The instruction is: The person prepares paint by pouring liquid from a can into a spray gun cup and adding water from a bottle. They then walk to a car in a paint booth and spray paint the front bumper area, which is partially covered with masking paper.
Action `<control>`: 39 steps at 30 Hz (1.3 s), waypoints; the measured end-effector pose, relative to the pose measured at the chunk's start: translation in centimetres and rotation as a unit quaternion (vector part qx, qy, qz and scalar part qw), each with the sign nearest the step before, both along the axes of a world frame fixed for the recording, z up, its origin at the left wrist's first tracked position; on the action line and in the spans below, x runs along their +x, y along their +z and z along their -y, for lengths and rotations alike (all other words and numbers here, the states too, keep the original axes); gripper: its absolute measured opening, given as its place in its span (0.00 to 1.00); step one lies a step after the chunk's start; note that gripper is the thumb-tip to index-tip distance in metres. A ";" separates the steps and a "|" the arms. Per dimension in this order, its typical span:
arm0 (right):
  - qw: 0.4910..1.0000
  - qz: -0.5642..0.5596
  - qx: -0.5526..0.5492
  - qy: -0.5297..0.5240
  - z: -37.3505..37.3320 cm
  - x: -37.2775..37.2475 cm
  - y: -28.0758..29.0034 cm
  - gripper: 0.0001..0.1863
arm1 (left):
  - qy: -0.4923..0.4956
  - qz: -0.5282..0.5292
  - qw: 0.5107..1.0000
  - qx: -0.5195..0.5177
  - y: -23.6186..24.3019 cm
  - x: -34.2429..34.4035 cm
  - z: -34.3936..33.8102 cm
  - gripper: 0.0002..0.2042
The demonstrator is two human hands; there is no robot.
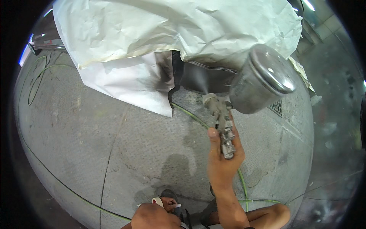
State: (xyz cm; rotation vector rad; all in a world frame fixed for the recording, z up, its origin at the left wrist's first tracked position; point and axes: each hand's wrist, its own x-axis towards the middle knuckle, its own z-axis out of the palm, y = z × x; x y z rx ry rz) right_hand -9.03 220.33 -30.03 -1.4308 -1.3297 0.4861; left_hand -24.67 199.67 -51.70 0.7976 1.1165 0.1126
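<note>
My right hand (225, 168) is wrapped round a metal spray gun (218, 107), its thumb along the near side. A large silver cup (259, 82) sits on the gun, tilted to the right. From the nozzle a pale mist fans toward a dark glossy panel (194, 79), which shows between sheets of white masking paper (129, 32). Low down, partly hidden behind my knee, my left hand (167, 203) has curled fingers, with a small white thing (176, 206) at them that I cannot make out. A cream ring (157, 201) lies at its wrist.
A green air hose (190, 114) crosses the grey, worn floor (141, 141) and runs close by my legs. More hose (32, 91) loops at the far left. A floor grate (276, 107) lies right of the cup. My bent knees (152, 217) are below.
</note>
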 end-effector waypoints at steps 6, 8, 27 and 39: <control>0.998 0.036 0.018 0.042 -0.4 -1.8 -0.2 0.27 | 0.127 0.084 0.986 0.065 8.7 -0.9 -2.8 0.15; 0.999 0.021 0.003 0.037 -0.2 -2.6 0.0 0.27 | 0.163 0.098 0.977 0.094 10.4 -1.6 -2.7 0.15; 0.998 0.025 -0.056 -0.023 -1.7 -1.9 -8.2 0.22 | 0.075 0.129 0.983 -0.105 5.9 -2.7 -3.2 0.13; 0.979 0.005 -0.018 -0.202 0.2 11.7 -7.9 0.14 | -0.039 0.009 0.994 -0.101 0.9 0.1 -1.7 0.13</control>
